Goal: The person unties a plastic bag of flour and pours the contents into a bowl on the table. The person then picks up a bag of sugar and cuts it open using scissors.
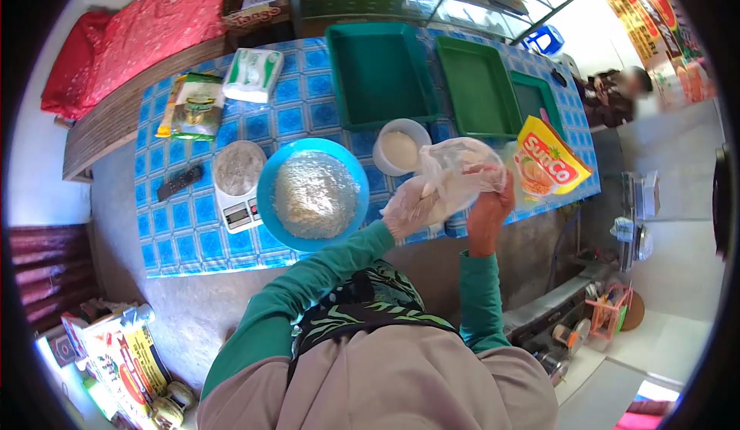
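Observation:
A clear plastic bag [456, 169] with something pale in it is held up between my two hands, over the front edge of the table. My left hand [408, 210] grips the bag's left side, and its fingers look whitish. On the other side, my right hand [490, 213] has its fingers closed on the bag. Just behind it stands a white tub [401, 147] of pale granules. To the left, a blue basin [312, 231] holds white flour [316, 193]. A yellow SunCo pouch [549, 160] is right of the bag.
A bowl of whitish powder [240, 168] sits on a kitchen scale [241, 213], near a black remote [179, 183]. Green trays [381, 75] [479, 87] lie farther back. Packets [198, 106] [253, 74] are at back left. Another person [617, 95] is at far right.

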Demonstrator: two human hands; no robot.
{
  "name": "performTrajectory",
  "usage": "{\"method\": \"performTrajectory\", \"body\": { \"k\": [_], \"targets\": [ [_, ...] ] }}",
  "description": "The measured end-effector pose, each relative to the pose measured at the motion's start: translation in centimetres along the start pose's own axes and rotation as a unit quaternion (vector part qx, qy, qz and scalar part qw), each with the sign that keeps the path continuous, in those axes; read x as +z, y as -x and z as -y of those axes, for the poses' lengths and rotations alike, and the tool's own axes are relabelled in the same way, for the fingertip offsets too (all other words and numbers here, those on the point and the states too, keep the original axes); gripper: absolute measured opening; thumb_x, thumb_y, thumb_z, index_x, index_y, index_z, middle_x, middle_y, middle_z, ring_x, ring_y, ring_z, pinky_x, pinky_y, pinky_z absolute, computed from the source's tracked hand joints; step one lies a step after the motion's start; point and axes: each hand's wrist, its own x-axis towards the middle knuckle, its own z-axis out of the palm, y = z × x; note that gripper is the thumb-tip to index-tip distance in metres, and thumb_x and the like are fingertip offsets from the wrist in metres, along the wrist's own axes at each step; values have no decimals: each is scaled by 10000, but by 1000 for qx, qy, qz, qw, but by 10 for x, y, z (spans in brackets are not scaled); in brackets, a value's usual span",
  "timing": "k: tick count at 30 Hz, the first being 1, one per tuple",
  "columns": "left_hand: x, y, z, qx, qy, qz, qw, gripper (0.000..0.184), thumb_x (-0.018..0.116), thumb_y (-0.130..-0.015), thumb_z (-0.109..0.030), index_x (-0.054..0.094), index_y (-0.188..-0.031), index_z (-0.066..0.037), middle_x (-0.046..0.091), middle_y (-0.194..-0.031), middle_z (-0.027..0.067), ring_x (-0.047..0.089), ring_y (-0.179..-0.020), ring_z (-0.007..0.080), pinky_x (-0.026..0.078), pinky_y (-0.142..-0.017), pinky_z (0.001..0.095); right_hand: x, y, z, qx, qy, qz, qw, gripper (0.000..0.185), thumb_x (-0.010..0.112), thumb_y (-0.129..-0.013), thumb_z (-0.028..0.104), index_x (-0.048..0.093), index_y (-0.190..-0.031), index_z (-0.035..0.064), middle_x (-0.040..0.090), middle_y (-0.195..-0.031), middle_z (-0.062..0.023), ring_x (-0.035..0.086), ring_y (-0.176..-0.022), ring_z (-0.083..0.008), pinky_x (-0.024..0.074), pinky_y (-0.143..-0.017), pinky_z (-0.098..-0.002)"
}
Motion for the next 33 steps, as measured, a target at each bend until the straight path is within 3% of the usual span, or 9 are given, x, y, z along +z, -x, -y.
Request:
{"method": "performTrajectory", "body": {
  "k": [11,14,16,22,24,26,28,31,33],
  "targets": [
    [-141,-65,-125,10,-50,-93,994,351,621,-887,-223,600,-1146,13,652,-1045,60,554,-925,96,460,-829,273,160,-68,31,-129,-122,125,976,69,569,-877,70,602,-880,10,587,-790,4,515,-719,-67,436,-667,-213],
    [-174,-82,-124,117,46,-195,973,324,619,-887,-147,597,-1174,3,648,-1077,51,559,-962,95,455,-873,269,196,-79,10,-178,-111,147,967,90,588,-878,89,604,-879,0,587,-790,0,501,-719,-67,434,-677,-221],
    [-198,-90,-129,148,38,-208,966,305,619,-886,-187,621,-1139,-17,627,-1163,112,583,-1016,125,445,-906,270,221,-82,2,-160,-187,140,959,96,596,-877,97,598,-874,0,600,-802,-14,519,-729,-77,439,-690,-225],
    [-253,-115,-99,154,-24,-271,950,276,575,-914,-236,655,-1098,-46,649,-1084,117,590,-1018,202,437,-897,296,275,-81,-52,-49,-226,159,960,86,579,-862,47,600,-929,-3,631,-848,-54,576,-774,-134,468,-733,-261],
    [-270,-110,-87,122,-163,-296,933,250,565,-913,-224,669,-1084,-74,634,-1094,144,583,-1038,242,424,-913,318,282,-77,-84,-91,-66,131,985,89,579,-872,66,602,-932,4,610,-820,-41,549,-778,-116,459,-728,-252],
    [-289,-106,-56,142,-236,-322,906,252,570,-904,-268,682,-1025,-77,649,-973,174,614,-937,278,453,-846,350,289,-70,-109,-84,-65,112,988,59,559,-854,23,606,-890,16,597,-746,-22,532,-706,-110,458,-671,-259],
    [-306,-95,-40,-70,-341,-271,897,290,577,-891,-320,677,-972,-61,644,-855,199,628,-833,320,472,-759,385,287,-64,-123,-63,28,180,981,50,570,-843,33,611,-864,15,594,-735,-30,530,-691,-106,448,-640,-263],
    [-322,-99,-11,64,-317,-306,895,317,586,-879,-338,666,-933,-36,628,-777,215,630,-768,347,472,-698,414,294,-69,-120,-79,36,172,981,56,588,-838,67,607,-843,15,588,-719,-59,535,-664,-131,434,-610,-284],
    [-313,-103,-51,66,-266,-308,911,317,587,-880,-328,665,-940,-26,635,-822,221,630,-805,352,475,-719,407,299,-71,-107,-96,78,167,978,62,589,-838,73,605,-842,13,587,-717,-67,538,-655,-143,432,-603,-296]
  ]
}}
